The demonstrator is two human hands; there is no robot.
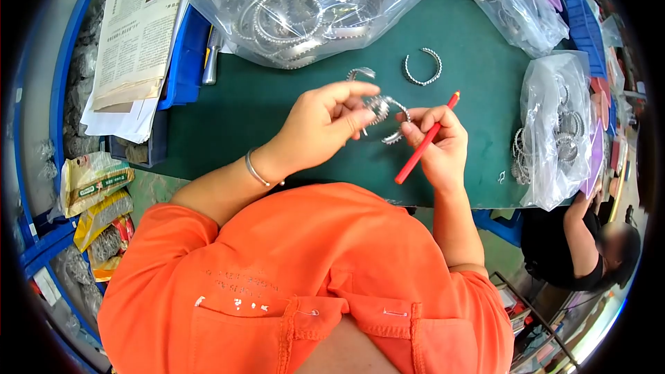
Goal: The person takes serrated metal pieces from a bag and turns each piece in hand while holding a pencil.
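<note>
Over the green table, my left hand (320, 123) is closed, with silver open cuff bracelets (379, 107) at its fingertips; how many it holds is hard to see. My right hand (443, 145) is closed around a red pencil (420, 157), which slants down to the left across the fingers. Its thumb and fingertips also touch the end of a beaded cuff (393, 138) between my two hands. Just beyond my left fingers is another silver cuff (360, 73), partly hidden by them. One more beaded open cuff (423, 67) lies alone on the table, beyond my right hand.
A large clear bag of bracelets (298, 21) fills the far side of the green table (256, 90). More bagged bracelets (564, 131) lie at the right. Newspaper sheets (135, 34) cover a blue bin (185, 62) at left. Another person (564, 246) sits at the right.
</note>
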